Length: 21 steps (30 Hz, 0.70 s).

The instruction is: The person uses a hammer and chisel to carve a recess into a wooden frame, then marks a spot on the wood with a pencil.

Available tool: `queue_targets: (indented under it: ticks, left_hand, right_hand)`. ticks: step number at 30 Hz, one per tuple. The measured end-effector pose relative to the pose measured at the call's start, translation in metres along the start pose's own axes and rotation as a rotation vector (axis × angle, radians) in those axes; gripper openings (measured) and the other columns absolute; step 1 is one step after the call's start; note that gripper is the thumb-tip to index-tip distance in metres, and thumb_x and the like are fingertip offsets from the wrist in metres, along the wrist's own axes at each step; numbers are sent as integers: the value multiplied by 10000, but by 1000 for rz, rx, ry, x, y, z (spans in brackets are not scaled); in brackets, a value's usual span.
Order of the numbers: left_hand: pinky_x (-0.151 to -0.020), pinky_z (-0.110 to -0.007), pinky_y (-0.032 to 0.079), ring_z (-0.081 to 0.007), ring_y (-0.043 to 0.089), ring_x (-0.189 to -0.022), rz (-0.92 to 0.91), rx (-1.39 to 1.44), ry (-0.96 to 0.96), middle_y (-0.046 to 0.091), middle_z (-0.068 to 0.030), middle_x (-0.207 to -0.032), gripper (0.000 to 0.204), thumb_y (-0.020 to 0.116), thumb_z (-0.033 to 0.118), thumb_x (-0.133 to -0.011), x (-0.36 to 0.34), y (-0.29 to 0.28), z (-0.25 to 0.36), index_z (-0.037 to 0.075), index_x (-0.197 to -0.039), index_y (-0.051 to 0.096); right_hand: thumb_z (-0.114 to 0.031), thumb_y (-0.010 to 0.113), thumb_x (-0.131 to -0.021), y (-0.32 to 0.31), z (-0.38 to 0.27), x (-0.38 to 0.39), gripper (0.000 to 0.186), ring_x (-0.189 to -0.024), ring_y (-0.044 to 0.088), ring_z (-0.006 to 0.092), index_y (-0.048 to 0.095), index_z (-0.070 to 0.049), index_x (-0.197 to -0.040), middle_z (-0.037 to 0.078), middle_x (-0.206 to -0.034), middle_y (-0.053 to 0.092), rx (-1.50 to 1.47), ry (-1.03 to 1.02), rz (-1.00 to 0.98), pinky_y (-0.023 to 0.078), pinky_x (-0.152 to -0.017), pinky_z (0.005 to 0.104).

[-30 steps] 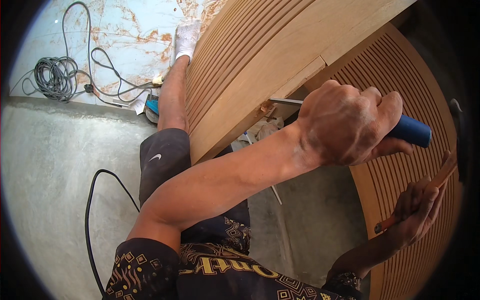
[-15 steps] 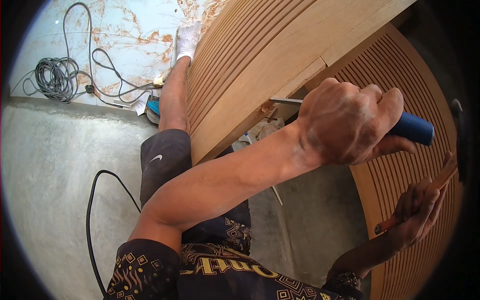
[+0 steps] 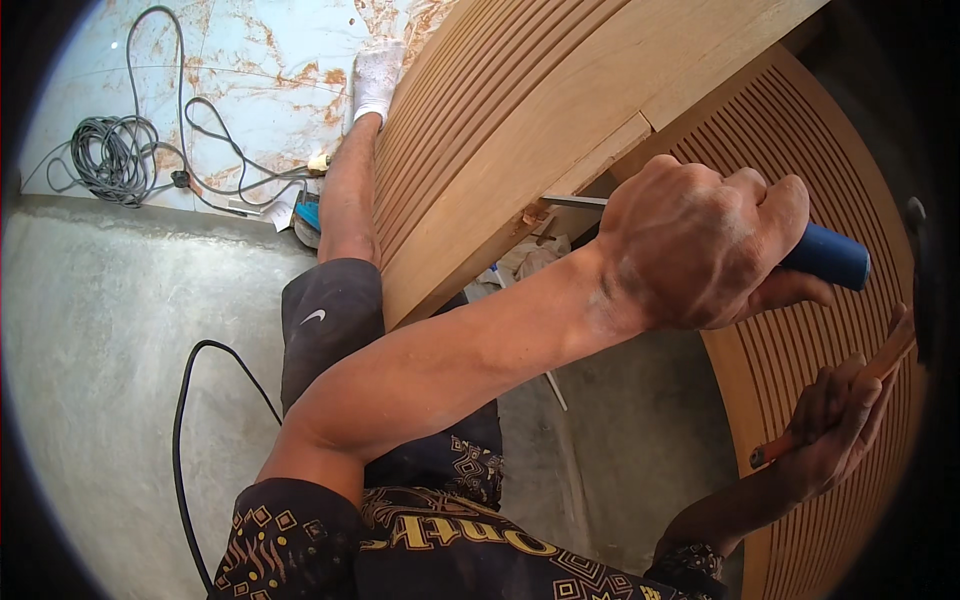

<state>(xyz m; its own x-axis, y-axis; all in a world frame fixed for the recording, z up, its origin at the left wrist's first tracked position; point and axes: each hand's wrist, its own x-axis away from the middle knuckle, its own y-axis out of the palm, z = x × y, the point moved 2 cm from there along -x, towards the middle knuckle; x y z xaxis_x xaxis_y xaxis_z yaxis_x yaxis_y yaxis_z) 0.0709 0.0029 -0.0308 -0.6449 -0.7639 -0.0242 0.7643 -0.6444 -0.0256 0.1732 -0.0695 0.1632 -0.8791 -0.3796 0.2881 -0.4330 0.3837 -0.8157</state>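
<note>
My left hand point(image 3: 700, 245) is closed around the blue handle of a chisel point(image 3: 825, 256). The chisel's metal blade points left, its tip at a small rough notch point(image 3: 530, 214) in the edge of a slatted wooden panel point(image 3: 560, 135). Lower right, my right hand point(image 3: 838, 425) holds a hammer point(image 3: 890, 350) by its reddish wooden handle. Its dark head is hard to make out against the black rim of the picture. The hammer is apart from the end of the chisel handle.
Another grooved wooden panel point(image 3: 800, 370) stands at the right. A coiled grey cable point(image 3: 112, 160) lies on the stained pale floor at upper left. A blue power tool point(image 3: 306, 220) rests beside my leg, and a black cable point(image 3: 180, 430) curves over the concrete.
</note>
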Motion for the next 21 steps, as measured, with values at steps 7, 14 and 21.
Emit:
queue_targets:
  ticks: [7,14,21]
  left_hand:
    - [-361,-329,511,-218,649,-429,-23,-11,6,599,-106,-557,662,577,669,-979,1,1,-2,25,-825,567]
    - [-361,-328,512,-218,644,-419,-9,-7,5,605,-116,-555,682,577,674,-977,1,1,-1,4,-851,588]
    - [-367,-328,513,-220,649,-422,-1,-12,12,599,-109,-548,665,583,674,-973,0,2,-2,24,-835,573]
  right_hand:
    - [-252,444,-1141,4,1,1,535,-518,259,-25,332,-14,-1608,-57,-735,341,-46,1,2,206,-408,137]
    - [-262,445,-1140,3,0,1,544,-513,251,-24,328,-8,-1607,-54,-738,342,-45,4,9,201,-405,141]
    - [-264,440,-1142,9,-5,2,558,-509,247,-24,303,-10,-1619,-52,-743,340,11,-3,-1,198,-402,144]
